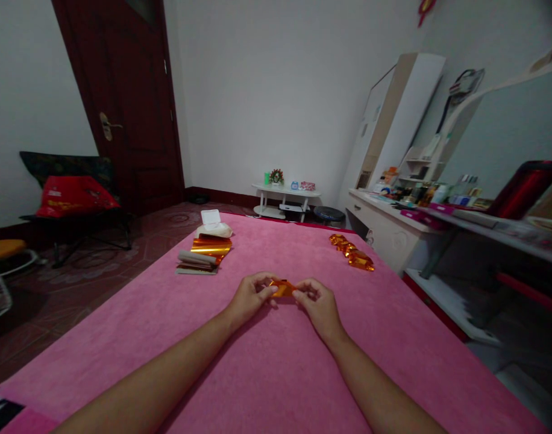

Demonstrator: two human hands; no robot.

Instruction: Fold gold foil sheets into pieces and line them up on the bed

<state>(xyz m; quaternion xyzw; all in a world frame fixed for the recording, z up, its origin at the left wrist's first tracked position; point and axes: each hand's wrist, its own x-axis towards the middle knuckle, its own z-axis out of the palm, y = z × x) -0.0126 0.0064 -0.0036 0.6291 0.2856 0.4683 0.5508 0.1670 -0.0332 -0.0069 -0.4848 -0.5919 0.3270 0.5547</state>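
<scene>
Just above the pink cloth (276, 361), a small piece wrapped in shiny orange foil (284, 289) is held between both hands. My left hand (253, 294) pinches its left end with thumb and fingers. Its right end is gripped by my right hand (317, 302) in the same way. What lies inside the foil is hidden. At the back right of the cloth, several orange foil-wrapped pieces (360, 260) lie in a row. Over to the left are orange foil sheets (211, 246) and a stack of grey-brown strips (197, 260).
Behind the foil sheets sits a soft white pack with an open lid (211, 222). Along the right stands a white dresser (388, 226) crowded with bottles. A low white table (285, 190) is by the far wall, and a chair with a red bag (75, 196) stands left.
</scene>
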